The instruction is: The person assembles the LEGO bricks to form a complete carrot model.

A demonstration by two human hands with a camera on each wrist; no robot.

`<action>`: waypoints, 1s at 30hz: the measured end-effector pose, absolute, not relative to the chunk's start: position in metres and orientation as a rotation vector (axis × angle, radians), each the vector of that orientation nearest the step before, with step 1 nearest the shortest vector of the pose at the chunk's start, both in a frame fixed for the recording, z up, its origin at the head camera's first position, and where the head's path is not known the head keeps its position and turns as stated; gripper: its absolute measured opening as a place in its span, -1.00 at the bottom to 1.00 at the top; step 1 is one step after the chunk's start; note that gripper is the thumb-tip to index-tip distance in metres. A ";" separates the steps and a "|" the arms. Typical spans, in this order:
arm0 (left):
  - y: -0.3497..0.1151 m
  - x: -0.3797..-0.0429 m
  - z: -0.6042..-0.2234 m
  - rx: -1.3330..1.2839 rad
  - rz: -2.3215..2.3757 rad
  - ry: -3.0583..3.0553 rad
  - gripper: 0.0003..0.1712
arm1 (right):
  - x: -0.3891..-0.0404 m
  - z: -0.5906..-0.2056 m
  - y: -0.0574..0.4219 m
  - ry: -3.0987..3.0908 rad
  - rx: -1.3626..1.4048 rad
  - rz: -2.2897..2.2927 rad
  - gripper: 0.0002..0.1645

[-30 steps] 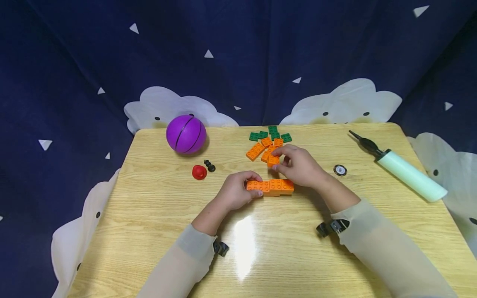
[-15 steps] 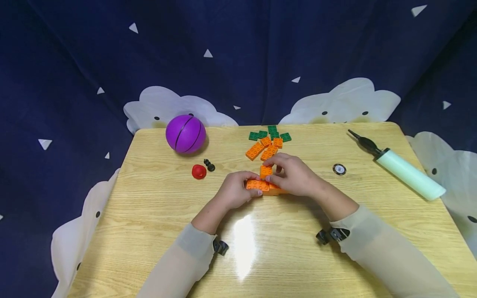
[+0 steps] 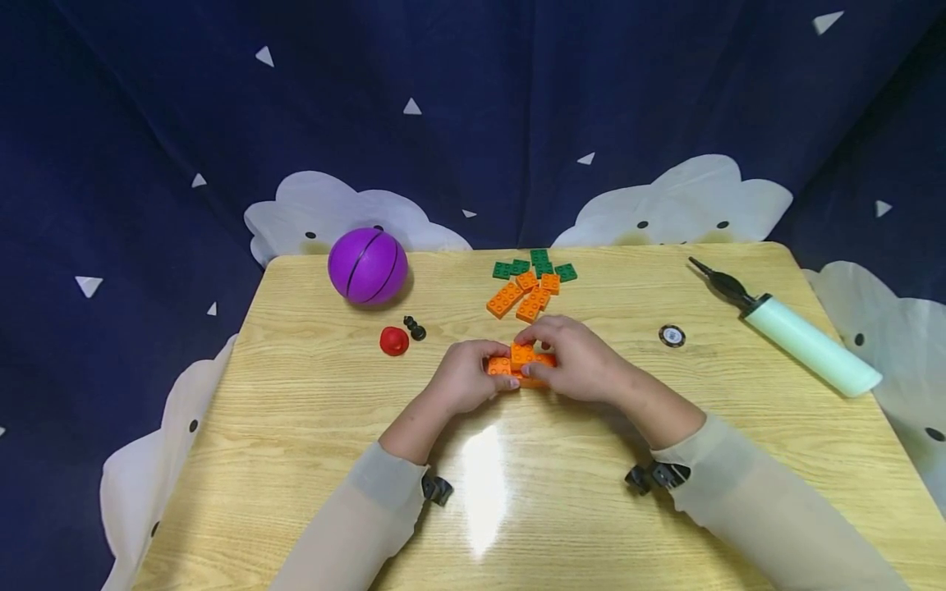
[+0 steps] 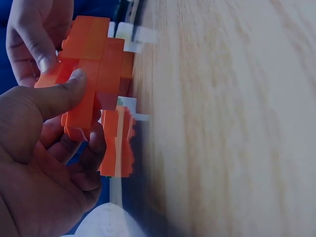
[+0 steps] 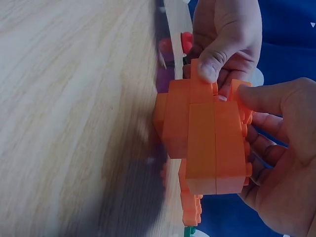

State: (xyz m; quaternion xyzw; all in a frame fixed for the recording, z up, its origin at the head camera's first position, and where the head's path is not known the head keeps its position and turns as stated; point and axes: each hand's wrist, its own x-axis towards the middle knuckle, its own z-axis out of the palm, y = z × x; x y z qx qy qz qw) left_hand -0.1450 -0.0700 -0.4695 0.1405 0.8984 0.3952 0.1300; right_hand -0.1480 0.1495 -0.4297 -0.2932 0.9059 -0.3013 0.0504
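Note:
My left hand (image 3: 466,379) grips the left end of a stepped assembly of orange toy building bricks (image 5: 177,118) between thumb and fingers. In the left wrist view, the left thumb lies along the near side and the fingers curl beneath the end. With thumb and fingertips, my right hand (image 3: 580,361) pinches a small orange brick (image 3: 521,355) over the top of the assembly, close beside the left fingertips. The right wrist view shows that small brick tilted against the studs under the right thumb. Part of the assembly's right end hides behind the right hand in the head view.
Several loose orange bricks (image 3: 506,300) lie just beyond the hands, with green bricks (image 3: 539,258) behind them. To the left are a purple ball (image 3: 368,266), a small red hat (image 3: 394,341) and a black figure (image 3: 416,328). A round chip (image 3: 672,336) and a hand pump (image 3: 809,341) lie right.
My right hand has brought the small orange brick from the loose pile toward me and slightly left, down onto the assembly. My left hand has stayed in place on its end.

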 end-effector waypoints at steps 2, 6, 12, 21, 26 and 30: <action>-0.070 -0.145 -0.469 0.405 1.146 2.612 -0.46 | -0.147 -0.431 0.149 2.767 -0.883 -0.900 -0.60; -0.070 -0.145 -0.469 0.397 1.139 2.617 -0.46 | -0.145 -0.432 0.148 2.779 -0.867 -0.855 -0.60; -0.068 -0.145 -0.469 0.396 1.149 2.603 -0.50 | -0.142 -0.431 0.146 2.806 -0.877 -0.805 -0.60; -0.068 -0.146 -0.467 0.415 1.136 2.601 -0.50 | -0.142 -0.431 0.144 2.854 -0.900 -0.719 -0.59; -0.068 -0.145 -0.465 0.393 1.126 2.596 -0.49 | -0.142 -0.432 0.142 2.858 -0.886 -0.729 -0.61; -0.068 -0.146 -0.464 0.364 1.122 2.593 -0.49 | -0.142 -0.432 0.142 2.858 -0.879 -0.742 -0.62</action>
